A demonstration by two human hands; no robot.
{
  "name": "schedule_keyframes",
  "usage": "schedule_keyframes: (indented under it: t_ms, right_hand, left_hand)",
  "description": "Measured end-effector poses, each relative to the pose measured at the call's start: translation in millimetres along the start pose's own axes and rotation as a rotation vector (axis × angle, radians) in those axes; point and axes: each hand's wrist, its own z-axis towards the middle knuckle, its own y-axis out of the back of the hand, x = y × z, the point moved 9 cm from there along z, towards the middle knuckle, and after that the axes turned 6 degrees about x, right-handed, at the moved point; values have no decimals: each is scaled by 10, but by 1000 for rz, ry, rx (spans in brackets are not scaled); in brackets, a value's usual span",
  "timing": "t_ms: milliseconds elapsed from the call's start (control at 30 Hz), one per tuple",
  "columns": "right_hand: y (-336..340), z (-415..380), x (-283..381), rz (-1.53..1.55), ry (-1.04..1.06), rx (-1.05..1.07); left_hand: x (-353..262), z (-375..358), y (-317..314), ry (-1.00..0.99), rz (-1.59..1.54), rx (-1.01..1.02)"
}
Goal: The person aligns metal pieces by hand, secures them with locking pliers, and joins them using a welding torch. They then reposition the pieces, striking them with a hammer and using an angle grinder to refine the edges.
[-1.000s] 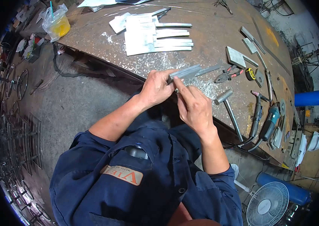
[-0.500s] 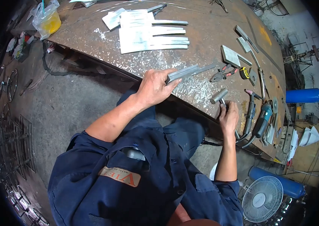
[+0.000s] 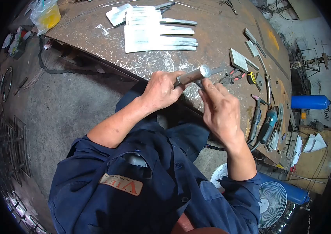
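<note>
At the table's front edge, my left hand is closed round a grey metal bar, most of which is hidden behind the hammer. A cylindrical metal hammer head lies over the bar in view; whether they touch I cannot tell. The fingers of my right hand grip the hammer just below its head. Right of the hands, red-handled pliers and a yellow tape measure lie on the rusty metal table.
White sheets with metal strips lie at the back left. Flat metal pieces are at the back right. A teal grinder and a torch rest on the right. A plastic bag hangs near the far left corner.
My right hand has lifted the hammer from the table's right part and brought it up and left over the bar. My left hand stays almost in place.
</note>
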Motion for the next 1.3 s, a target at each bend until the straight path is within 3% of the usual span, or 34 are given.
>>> schedule_keyframes:
  t_ms: [100,167,233,267,300,367,400,467,600,700,733,867,1033,1100,1167,1233,1300]
  right_hand:
    - [346,2,86,-8,96,-157]
    - [705,-145,172,-48,169,-399]
    - [672,-455,-136,531,34,-658]
    - [352,-614,-393,766,129,-722]
    - [319,-421,-61,183,443,-718]
    - [-157,-102,-102,-30,5,27]
    - [-58,-89,-46,-28,-3,22]
    - [156,-23,-17,-28,-55,-32]
    - [605,-99,189,97,140,-450]
    - [159,-111,23,96,149,-277]
    - [-46,-106,-42,-13,19,-59]
    - [52,-170,-86,33,-36,-124]
    - [86,-182,-96,30,0,-162]
    - [223,-194,-57,73,14,-222]
    - [285,-215,-32,96,37,-341]
    - [201,-224,-34,193,53,-350]
    - [39,-239,-103,74,19,-253]
  left_hand:
    - [40,11,0,140,-4,60]
    - [138,-5,-65,89,-7,31]
    - [75,5,-40,23,-8,27]
    - [71,15,-39,33,-24,25]
    - [74,15,-53,29,-25,33]
    - [75,11,-30,9,-36,-12]
    - [18,35,5,112,20,54]
    - [9,30,6,91,32,31]
    - [60,14,-60,87,31,36]
    - [-47,12,7,50,96,16]
    - [25,-6,-40,24,12,9]
    - [122,-8,-99,134,-23,65]
    - [7,-18,-88,68,95,73]
    - [98,-34,-72,144,113,52]
    - [155,-43,-106,87,132,48]
    - [136,-28,-86,64,95,29]
    - [47,-47,-111,16,121,78]
